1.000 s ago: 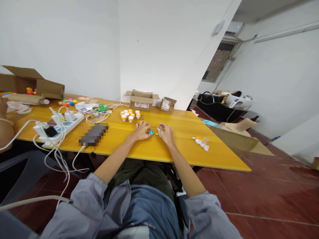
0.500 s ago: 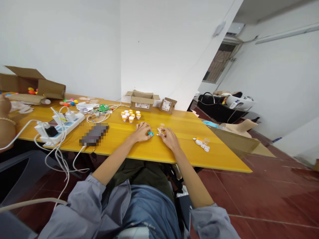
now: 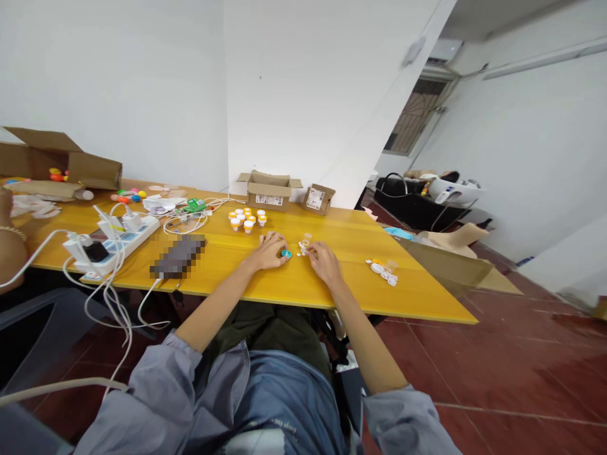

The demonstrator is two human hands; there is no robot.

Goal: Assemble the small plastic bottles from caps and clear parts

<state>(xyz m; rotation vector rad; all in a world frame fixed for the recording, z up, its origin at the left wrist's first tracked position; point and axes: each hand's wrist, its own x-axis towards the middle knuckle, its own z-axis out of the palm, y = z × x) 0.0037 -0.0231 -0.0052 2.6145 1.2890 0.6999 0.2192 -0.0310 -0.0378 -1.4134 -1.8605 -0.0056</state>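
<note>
My left hand (image 3: 269,253) rests on the table with its fingers curled and its thumb against a small round teal piece (image 3: 286,253). Just to the right lies a small pile of white pieces (image 3: 302,246), too small to tell apart. My right hand (image 3: 323,260) is at the right side of this pile, thumb and fingertips pinched together. Whatever is between those fingertips is too small to name. A clear round piece (image 3: 308,236) sits just behind the pile.
Several orange-and-white small jars (image 3: 248,220) stand behind my left hand. Two cardboard boxes (image 3: 269,191) are at the wall. More white and orange parts (image 3: 383,272) lie to the right. A power strip (image 3: 124,245), cables and a blurred dark device (image 3: 177,257) occupy the left, near another person's arm (image 3: 12,243).
My right hand has drawn slightly away from the white pile, and more of its pieces show. My left hand stays on the teal piece. The view has shifted slightly.
</note>
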